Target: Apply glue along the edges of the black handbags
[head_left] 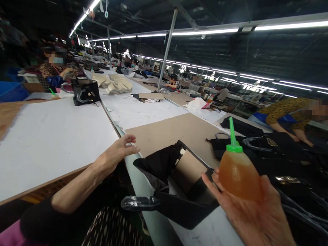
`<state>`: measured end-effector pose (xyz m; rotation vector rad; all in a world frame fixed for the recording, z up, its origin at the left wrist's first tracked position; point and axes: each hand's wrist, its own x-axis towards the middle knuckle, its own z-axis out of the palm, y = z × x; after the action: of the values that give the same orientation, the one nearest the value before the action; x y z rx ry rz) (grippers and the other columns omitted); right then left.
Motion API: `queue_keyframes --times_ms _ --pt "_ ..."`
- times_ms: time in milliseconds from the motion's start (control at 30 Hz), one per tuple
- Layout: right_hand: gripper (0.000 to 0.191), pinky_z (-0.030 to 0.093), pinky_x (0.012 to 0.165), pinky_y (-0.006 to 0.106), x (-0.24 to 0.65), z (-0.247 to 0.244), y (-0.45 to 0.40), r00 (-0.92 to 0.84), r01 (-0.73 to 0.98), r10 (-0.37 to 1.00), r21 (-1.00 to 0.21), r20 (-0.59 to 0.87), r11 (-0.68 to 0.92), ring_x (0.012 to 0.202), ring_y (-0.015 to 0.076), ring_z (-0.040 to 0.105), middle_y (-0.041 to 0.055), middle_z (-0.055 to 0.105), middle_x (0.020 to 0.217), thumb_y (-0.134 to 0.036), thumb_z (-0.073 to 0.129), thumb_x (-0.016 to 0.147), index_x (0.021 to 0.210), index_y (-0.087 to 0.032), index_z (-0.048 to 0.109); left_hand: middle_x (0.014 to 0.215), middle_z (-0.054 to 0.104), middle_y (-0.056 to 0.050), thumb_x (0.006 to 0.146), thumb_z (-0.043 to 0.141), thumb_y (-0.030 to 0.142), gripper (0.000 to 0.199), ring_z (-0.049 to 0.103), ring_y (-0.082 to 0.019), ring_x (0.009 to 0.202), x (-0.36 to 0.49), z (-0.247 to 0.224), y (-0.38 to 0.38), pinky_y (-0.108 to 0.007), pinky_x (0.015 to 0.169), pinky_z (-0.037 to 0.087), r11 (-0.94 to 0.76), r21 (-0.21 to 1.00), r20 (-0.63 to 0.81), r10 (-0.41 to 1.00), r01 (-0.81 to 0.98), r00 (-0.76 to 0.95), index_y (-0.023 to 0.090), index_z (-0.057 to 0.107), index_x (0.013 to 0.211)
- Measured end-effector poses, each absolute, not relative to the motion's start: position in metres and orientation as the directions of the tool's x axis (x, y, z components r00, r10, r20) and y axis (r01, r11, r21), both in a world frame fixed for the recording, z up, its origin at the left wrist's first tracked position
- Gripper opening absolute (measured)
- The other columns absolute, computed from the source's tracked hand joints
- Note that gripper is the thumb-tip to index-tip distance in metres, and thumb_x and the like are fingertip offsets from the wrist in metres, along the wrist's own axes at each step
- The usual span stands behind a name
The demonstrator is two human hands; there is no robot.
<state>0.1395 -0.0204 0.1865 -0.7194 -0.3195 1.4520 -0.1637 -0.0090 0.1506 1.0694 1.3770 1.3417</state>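
An amber-filled squeeze bottle (240,175) with a green spout is held, slightly tilted, above the table (208,233) by the right hand (247,213), its grip wrapped about the bottle. The grip of the left hand (122,148) is spread, fingers loosely curled. Between the hands, a soft black bag (187,211) is laid at the table's edge, its mouth gaping, a tan panel (190,169) exposed inside and a handle (138,203) wrapped in clear plastic. More black bags (260,150) are heaped to the right, partly hidden by bottle and hand.
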Motion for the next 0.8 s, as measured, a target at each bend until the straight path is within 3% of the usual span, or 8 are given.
queue_keyframes --times_ms 67,133,200,300,400,567,700,800 --pt "0.043 0.037 0.083 0.072 0.144 0.185 -0.02 0.119 -0.793 0.966 -0.607 -0.229 -0.046 0.092 0.03 0.056 0.0055 0.06 0.11 -0.038 0.065 0.075 0.115 -0.025 0.057 0.108 0.055 -0.006 0.064 0.067 0.034 0.045 0.05 -0.022 0.105 -0.128 0.178 -0.017 -0.032 0.089 0.041 -0.215 0.977 0.209 0.947 0.002 -0.245 0.018 0.052 0.103" --pt "0.046 0.038 0.084 0.071 0.148 0.184 -0.02 0.11 -0.796 0.965 -0.603 -0.239 -0.058 0.092 0.03 0.057 0.0065 0.06 0.11 -0.038 0.065 0.075 0.118 -0.025 0.055 0.112 0.054 -0.007 0.068 0.064 0.032 0.045 0.05 -0.023 0.107 -0.09 0.193 -0.02 -0.033 0.093 0.04 -0.267 0.961 0.264 0.963 -0.07 -0.055 0.019 0.051 0.109" --pt "0.05 0.038 0.084 0.07 0.15 0.183 -0.021 0.091 -0.792 0.967 -0.606 -0.239 -0.075 0.095 0.0316 0.056 0.0078 0.058 0.112 -0.039 0.066 0.074 0.12 -0.024 0.053 0.127 0.047 -0.01 0.065 0.065 0.028 0.063 0.043 -0.027 0.117 -0.061 0.189 -0.01 -0.037 0.099 0.035 -0.207 0.977 0.204 0.977 0.045 0.063 0.019 0.043 0.124" --pt "0.056 0.038 0.085 0.069 0.151 0.182 -0.023 0.04 -0.784 0.969 -0.609 -0.243 -0.12 0.104 0.0356 0.052 0.0109 0.055 0.118 -0.039 0.067 0.073 0.123 -0.024 0.05 0.145 0.02 -0.019 0.052 0.075 0.024 0.099 0.015 -0.038 0.132 -0.041 0.157 0.026 -0.047 0.106 0.021 -0.02 0.874 0.017 1.0 0.486 0.009 0.011 0.025 0.137" --pt "0.059 0.039 0.086 0.067 0.151 0.182 -0.022 0.009 -0.766 0.963 -0.621 -0.269 -0.166 0.106 0.0374 0.051 0.0125 0.055 0.117 -0.041 0.068 0.072 0.125 -0.021 0.048 0.142 0.021 -0.025 0.051 0.076 0.036 0.106 0.017 -0.043 0.13 -0.04 0.122 0.067 -0.049 0.102 0.025 0.082 0.762 -0.075 0.996 0.642 -0.039 0.005 0.02 0.136" --pt "0.06 0.038 0.084 0.069 0.145 0.185 -0.016 -0.02 -0.762 0.953 -0.612 -0.303 -0.211 0.103 0.0379 0.052 0.0106 0.055 0.117 -0.04 0.069 0.071 0.123 -0.023 0.048 0.11 0.057 -0.021 0.056 0.07 0.051 0.075 0.05 -0.038 0.105 -0.04 0.098 0.096 -0.042 0.085 0.04 0.021 0.738 -0.053 0.998 0.675 0.027 0.009 0.048 0.114" --pt "0.054 0.039 0.083 0.069 0.138 0.188 -0.012 -0.028 -0.77 0.961 -0.608 -0.274 -0.196 0.103 0.0383 0.053 0.01 0.057 0.114 -0.038 0.07 0.072 0.119 -0.021 0.051 0.088 0.064 -0.011 0.062 0.067 0.04 0.038 0.06 -0.03 0.084 -0.044 0.091 0.102 -0.035 0.071 0.044 -0.066 0.79 0.034 0.997 0.609 0.065 0.015 0.06 0.091" --pt "0.051 0.041 0.08 0.068 0.136 0.187 -0.009 -0.049 -0.761 0.964 -0.615 -0.262 -0.206 0.099 0.038 0.055 0.0092 0.06 0.11 -0.042 0.07 0.071 0.114 -0.02 0.054 0.079 0.065 -0.008 0.067 0.063 0.032 0.023 0.06 -0.026 0.077 -0.051 0.085 0.102 -0.032 0.068 0.044 -0.11 0.823 0.068 0.993 0.557 0.096 0.015 0.062 0.082"
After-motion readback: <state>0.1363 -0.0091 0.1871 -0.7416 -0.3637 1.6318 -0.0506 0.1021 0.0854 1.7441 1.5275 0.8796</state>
